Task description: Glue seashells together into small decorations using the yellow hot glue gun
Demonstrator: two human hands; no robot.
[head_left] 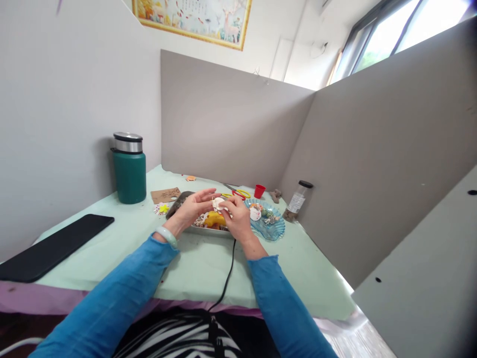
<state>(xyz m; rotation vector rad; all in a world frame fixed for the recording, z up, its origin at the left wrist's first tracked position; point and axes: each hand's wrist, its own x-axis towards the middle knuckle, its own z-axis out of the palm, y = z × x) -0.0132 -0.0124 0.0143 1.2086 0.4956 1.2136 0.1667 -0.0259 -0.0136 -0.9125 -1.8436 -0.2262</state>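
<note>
Both of my hands meet over a metal tray (pixel 208 231) near the middle of the table. Between their fingertips is a small, flat whitish piece (pixel 218 203), whose exact kind I cannot make out. My left hand (pixel 192 210) pinches its left side, with the other fingers stretched forward. My right hand (pixel 237 218) grips its right side between thumb and fingers. Below them in the tray lie a yellow object (pixel 216 219) and many small pale bits. My hands cover part of the tray.
A blue scalloped plate (pixel 274 232) holds small colourful pieces. Scissors (pixel 238 193) and a red cup (pixel 260 191) stand behind. A green flask (pixel 129 171) and black mat (pixel 59 246) are left; a jar (pixel 297 203) leans right. Grey partitions (pixel 231 119) enclose the table; a black cable (pixel 230 273) crosses it.
</note>
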